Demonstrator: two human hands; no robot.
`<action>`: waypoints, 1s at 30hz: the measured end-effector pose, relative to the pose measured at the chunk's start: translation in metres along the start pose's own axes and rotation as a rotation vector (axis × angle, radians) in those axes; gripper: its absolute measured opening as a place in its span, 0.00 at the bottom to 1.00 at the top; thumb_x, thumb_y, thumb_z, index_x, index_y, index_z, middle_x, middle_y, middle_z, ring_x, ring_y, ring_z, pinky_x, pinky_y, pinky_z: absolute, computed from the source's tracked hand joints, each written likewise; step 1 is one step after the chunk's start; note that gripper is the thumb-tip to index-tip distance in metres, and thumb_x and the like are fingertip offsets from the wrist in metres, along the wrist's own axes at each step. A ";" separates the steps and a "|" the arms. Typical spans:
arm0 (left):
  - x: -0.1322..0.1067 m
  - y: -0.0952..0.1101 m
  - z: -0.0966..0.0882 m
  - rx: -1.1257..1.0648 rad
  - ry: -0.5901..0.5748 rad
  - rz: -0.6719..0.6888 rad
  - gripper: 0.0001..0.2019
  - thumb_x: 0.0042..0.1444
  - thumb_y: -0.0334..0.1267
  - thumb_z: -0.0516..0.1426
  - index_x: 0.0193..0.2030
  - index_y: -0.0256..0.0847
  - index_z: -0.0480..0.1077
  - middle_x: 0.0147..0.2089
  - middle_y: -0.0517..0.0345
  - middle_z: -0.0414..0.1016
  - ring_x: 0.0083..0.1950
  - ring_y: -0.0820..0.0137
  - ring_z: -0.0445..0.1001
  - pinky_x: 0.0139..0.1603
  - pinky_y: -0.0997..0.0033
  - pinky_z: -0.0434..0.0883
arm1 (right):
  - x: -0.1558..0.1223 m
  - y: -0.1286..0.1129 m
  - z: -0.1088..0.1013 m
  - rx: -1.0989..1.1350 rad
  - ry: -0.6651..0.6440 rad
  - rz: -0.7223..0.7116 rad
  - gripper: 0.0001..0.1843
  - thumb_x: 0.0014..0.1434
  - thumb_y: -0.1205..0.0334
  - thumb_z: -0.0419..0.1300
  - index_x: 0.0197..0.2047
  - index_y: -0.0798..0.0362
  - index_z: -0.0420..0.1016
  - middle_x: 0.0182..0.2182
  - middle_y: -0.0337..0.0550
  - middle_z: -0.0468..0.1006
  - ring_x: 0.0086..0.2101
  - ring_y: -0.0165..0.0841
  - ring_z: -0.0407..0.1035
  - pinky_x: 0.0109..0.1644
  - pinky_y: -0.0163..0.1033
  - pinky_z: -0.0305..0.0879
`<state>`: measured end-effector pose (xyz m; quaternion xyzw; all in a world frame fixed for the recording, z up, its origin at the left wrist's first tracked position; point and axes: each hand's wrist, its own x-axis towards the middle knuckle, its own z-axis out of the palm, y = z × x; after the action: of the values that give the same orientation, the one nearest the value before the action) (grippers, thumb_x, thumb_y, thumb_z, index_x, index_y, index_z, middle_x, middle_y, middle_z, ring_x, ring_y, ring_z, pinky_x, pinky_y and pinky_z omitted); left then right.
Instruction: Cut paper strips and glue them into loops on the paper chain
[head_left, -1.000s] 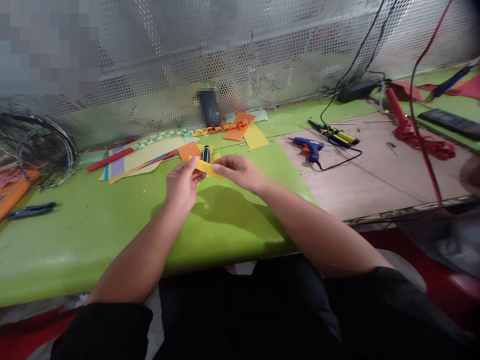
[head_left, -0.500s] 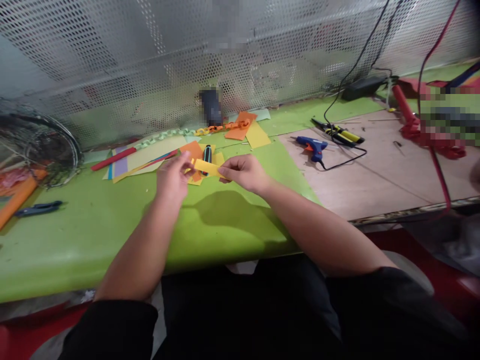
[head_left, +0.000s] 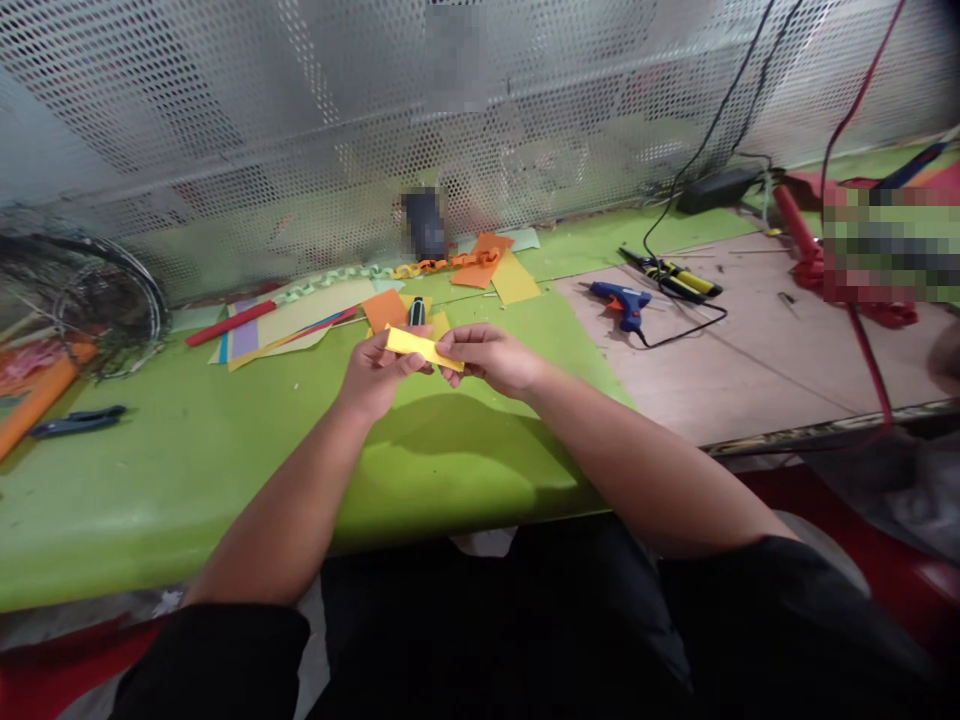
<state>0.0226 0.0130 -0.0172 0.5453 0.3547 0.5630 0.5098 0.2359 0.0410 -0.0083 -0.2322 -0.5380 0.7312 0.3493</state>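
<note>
A short yellow paper strip (head_left: 409, 343) is stretched between my two hands, above the green tabletop. My left hand (head_left: 379, 375) grips its left part, thumb in front and fingers behind. Thumb and fingers of my right hand (head_left: 491, 358) pinch the strip's right end. Just behind the hands lies a dark stapler-like tool with light blue edging (head_left: 417, 311), partly covered by them. Orange paper (head_left: 384, 310) and more yellow pieces lie around it. Farther back runs a paper chain (head_left: 407, 270) with green, yellow and orange links.
Coloured paper sheets (head_left: 292, 310) and a red roll (head_left: 231, 323) lie to the left, near dark-handled pliers (head_left: 79, 421) and a wire coil (head_left: 109, 300). A blue glue gun (head_left: 621, 302) and yellow-handled pliers (head_left: 679, 278) rest on the wooden board (head_left: 675, 380). A perforated metal panel (head_left: 360, 130) stands behind.
My left hand has moved right and closed on the strip, close to my right hand. The strip now tilts down to the right, its left end resting over the left fingers.
</note>
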 end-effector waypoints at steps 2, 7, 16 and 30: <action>-0.001 0.003 0.000 -0.001 0.033 0.008 0.22 0.41 0.51 0.81 0.42 0.45 0.86 0.39 0.54 0.85 0.36 0.66 0.83 0.39 0.62 0.85 | -0.001 -0.001 0.002 -0.035 -0.017 -0.036 0.22 0.56 0.43 0.77 0.38 0.54 0.83 0.31 0.42 0.83 0.28 0.29 0.74 0.35 0.37 0.75; 0.001 0.005 0.003 -0.028 0.168 0.040 0.22 0.40 0.50 0.81 0.40 0.44 0.86 0.40 0.52 0.87 0.36 0.66 0.84 0.36 0.64 0.84 | 0.000 0.002 0.005 -0.131 0.062 -0.173 0.27 0.52 0.48 0.81 0.49 0.52 0.82 0.37 0.41 0.85 0.32 0.30 0.76 0.38 0.36 0.76; 0.001 0.001 0.005 -0.016 0.192 0.005 0.21 0.45 0.50 0.79 0.39 0.38 0.83 0.39 0.52 0.86 0.34 0.67 0.84 0.36 0.64 0.85 | 0.000 0.003 0.002 -0.238 0.109 -0.203 0.23 0.64 0.42 0.70 0.45 0.55 0.85 0.35 0.43 0.85 0.31 0.31 0.78 0.39 0.38 0.79; 0.000 0.009 -0.013 0.258 0.074 -0.065 0.19 0.60 0.52 0.71 0.45 0.36 0.85 0.33 0.51 0.85 0.25 0.72 0.77 0.27 0.72 0.77 | -0.002 -0.003 -0.006 -0.356 0.230 -0.123 0.10 0.64 0.59 0.72 0.36 0.55 0.78 0.27 0.41 0.82 0.27 0.31 0.81 0.29 0.30 0.73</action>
<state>0.0080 0.0132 -0.0104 0.5734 0.4601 0.5154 0.4403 0.2422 0.0440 -0.0077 -0.3390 -0.6284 0.5707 0.4056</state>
